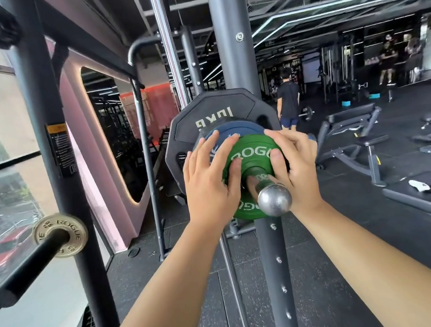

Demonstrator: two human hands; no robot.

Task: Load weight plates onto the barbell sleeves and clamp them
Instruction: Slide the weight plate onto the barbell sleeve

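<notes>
Green plate (pixel 252 158) with white ROGUE lettering, blue plate (pixel 234 130) behind, black 10kg plate (pixel 215 108). Chrome sleeve (pixel 274 199). Gold plate (pixel 60 234) on black peg (pixel 26 273). Dark grey rack (pixel 234 51).

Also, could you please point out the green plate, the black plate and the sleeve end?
green plate (pixel 250 144), head view, upper face
black plate (pixel 190 124), head view, upper-left face
sleeve end (pixel 274 200), head view, chrome tip
</notes>
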